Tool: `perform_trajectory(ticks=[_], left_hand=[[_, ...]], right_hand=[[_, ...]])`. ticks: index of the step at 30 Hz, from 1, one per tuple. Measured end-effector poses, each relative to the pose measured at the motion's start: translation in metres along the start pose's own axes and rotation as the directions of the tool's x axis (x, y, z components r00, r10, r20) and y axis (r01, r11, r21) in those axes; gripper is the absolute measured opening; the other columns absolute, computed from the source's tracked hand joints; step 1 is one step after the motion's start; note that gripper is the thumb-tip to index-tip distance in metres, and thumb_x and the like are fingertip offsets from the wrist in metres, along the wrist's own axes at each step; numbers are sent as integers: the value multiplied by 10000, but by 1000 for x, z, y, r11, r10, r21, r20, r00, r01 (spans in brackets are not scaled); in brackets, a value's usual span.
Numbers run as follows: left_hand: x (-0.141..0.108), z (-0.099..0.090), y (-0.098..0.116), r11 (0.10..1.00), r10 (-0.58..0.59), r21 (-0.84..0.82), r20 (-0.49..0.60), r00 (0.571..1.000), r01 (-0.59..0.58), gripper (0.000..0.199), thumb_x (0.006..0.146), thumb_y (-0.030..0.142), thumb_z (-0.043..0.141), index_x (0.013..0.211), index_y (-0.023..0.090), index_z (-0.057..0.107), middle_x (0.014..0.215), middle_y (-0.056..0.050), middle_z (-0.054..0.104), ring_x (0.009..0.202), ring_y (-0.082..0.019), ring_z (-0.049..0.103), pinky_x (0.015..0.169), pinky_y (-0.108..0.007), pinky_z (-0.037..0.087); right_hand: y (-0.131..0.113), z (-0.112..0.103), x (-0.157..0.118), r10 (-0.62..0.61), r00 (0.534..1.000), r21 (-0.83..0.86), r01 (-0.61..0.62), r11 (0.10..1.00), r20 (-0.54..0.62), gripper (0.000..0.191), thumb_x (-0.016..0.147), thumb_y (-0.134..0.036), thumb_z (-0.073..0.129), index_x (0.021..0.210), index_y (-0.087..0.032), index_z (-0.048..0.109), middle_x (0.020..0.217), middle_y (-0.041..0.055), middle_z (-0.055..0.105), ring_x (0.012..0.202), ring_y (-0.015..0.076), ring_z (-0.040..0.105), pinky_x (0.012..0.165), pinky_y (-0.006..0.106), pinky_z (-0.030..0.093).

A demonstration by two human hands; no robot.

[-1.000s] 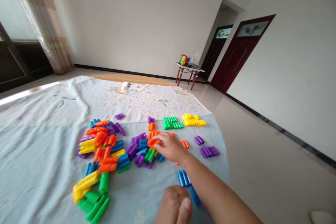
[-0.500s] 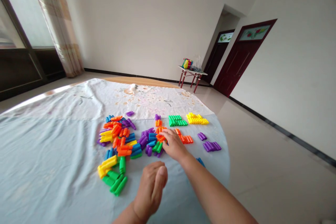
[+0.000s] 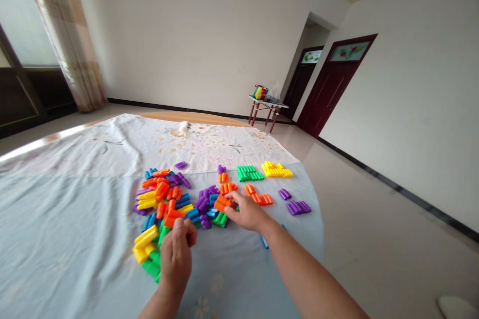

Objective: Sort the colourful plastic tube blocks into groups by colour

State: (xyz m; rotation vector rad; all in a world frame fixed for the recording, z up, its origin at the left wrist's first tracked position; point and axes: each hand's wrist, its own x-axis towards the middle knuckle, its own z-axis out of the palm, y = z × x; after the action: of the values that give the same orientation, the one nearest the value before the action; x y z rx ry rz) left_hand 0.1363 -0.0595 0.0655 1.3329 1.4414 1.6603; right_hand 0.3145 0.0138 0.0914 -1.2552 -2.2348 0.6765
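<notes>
My right hand (image 3: 245, 212) pinches an orange plastic toy block (image 3: 222, 203), shaped like rounded tubes joined side by side, above blue and green blocks. My left hand (image 3: 176, 251) is closed, thumb and fingers together at an orange toy block (image 3: 173, 218) on the near side of the mixed pile; its fingertips partly cover that block. Around it lie yellow blocks (image 3: 145, 237), green blocks (image 3: 151, 265) and purple blocks (image 3: 202, 204). Right of the pile are sorted groups: green blocks (image 3: 250, 173), yellow blocks (image 3: 277, 170), orange blocks (image 3: 258, 196) and purple blocks (image 3: 298, 208).
A pale blue and white flowered cloth (image 3: 93, 219) with folds covers the round table. A blue block (image 3: 265, 242) is partly hidden by my right forearm. A small table (image 3: 267, 103) with bags stands by the far wall, near dark red doors (image 3: 337, 79).
My left hand has moved left and forward to the orange block in the pile. My right hand has drawn an orange block slightly left and nearer. The camera view has shifted a little.
</notes>
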Motion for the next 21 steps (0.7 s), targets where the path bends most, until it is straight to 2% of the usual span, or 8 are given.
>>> perform_trajectory(ticks=[3,7,9,11,15,17,19,21], left_hand=[[0,0,-1,1000,11,22,25,1000,-12,506,885,463,183,487,194,346,479,11,321,475,-123,302,509,-294,267],[-6,3,-2,999,42,25,71,997,-44,495,890,438,188,491,194,352,479,11,329,471,-121,315,500,-285,277],[-15,8,-3,996,84,3,150,985,-85,468,895,399,211,502,193,360,484,10,350,470,-119,335,499,-275,290],[-28,14,-2,984,172,-11,290,941,-177,437,900,345,233,519,189,378,503,6,393,486,-113,377,517,-260,311],[-48,26,7,909,350,-14,569,744,-416,393,898,271,254,549,183,410,547,-8,450,542,-112,436,561,-247,332],[-52,27,13,881,379,-13,616,691,-472,388,898,257,246,555,182,409,543,-10,450,547,-114,434,570,-249,334],[-50,25,16,878,390,-14,599,699,-478,387,897,237,241,554,180,409,537,-7,449,542,-110,433,572,-245,336],[-44,19,17,893,387,-7,522,760,-450,383,893,222,253,550,177,418,536,-5,453,543,-105,444,571,-237,340]], right_hand=[[0,-5,-2,-55,984,-11,57,998,169,307,785,-225,527,1078,-207,615,828,4,673,711,130,608,617,198,444],[5,0,-1,-107,924,-61,139,988,367,329,743,-224,573,1063,-249,650,738,-30,658,614,102,569,530,164,394],[6,4,0,-113,942,-98,151,984,317,359,742,-249,591,1098,-241,632,720,-25,645,620,111,566,549,177,407],[5,7,-1,-135,975,-143,160,977,175,376,757,-240,584,1132,-218,605,770,0,645,719,139,582,652,217,444],[3,8,-8,-155,986,-186,141,972,-63,311,774,-202,574,1084,-191,602,954,57,621,918,177,558,836,291,434],[1,10,-15,-130,985,-183,108,977,-111,230,790,-214,566,1014,-193,611,939,52,613,909,174,553,829,289,438],[-1,16,-22,-107,985,-187,80,979,-136,188,790,-272,585,960,-198,608,902,44,607,902,181,548,821,296,442],[-3,24,-27,-94,985,-209,63,976,-143,253,756,-356,629,952,-201,596,905,49,597,916,198,539,833,318,441]])
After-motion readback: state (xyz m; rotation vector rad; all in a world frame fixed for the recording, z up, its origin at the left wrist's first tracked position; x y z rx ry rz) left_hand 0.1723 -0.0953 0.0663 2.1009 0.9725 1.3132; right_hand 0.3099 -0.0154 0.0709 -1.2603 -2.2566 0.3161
